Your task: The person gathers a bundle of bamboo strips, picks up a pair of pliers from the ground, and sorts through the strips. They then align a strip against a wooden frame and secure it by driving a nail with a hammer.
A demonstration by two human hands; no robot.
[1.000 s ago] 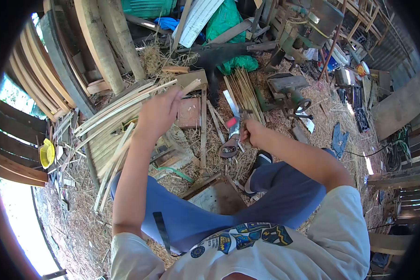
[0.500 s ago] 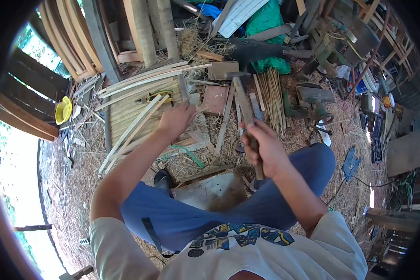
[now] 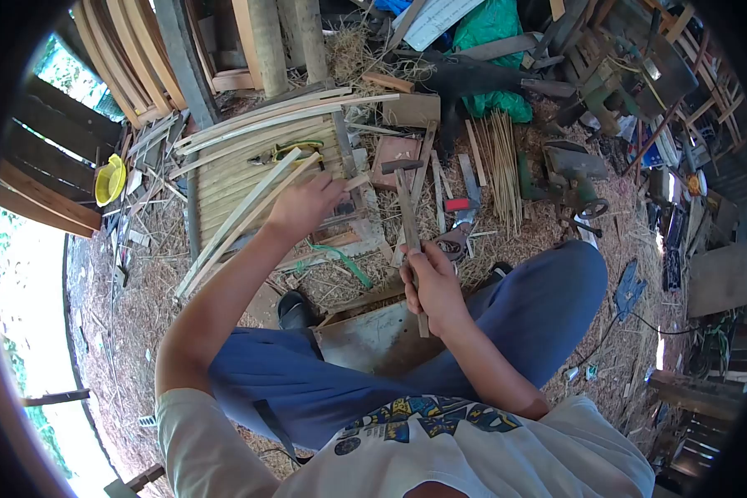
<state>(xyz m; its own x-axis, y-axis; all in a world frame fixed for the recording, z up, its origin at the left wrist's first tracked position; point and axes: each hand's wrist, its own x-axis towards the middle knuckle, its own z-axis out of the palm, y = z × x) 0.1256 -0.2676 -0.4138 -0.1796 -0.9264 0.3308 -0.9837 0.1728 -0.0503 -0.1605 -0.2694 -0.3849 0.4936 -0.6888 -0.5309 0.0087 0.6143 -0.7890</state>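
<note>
My right hand (image 3: 434, 286) is wrapped round the wooden handle of a hammer (image 3: 409, 220), whose dark head points away from me. To its left, my left hand (image 3: 309, 203) pinches a small thin piece of wood (image 3: 358, 181) between thumb and fingers. Long pale wood strips (image 3: 249, 217) run beside my left wrist, across a slatted wooden panel (image 3: 249, 187). Yellow-and-black pliers (image 3: 286, 152) lie on that panel. Just beyond the hammer head is a reddish flat block (image 3: 394, 158).
A handsaw (image 3: 466, 178), a red object (image 3: 456, 204) and a bundle of thin sticks (image 3: 500, 166) lie right of the hammer. Green machinery (image 3: 564, 170) stands farther right. A yellow bowl (image 3: 110, 181) is at the left. Shavings cover the ground.
The hammer and my right hand have moved left and slightly toward me. My left hand has shifted slightly. The red object now shows beside the saw, and the view has shifted.
</note>
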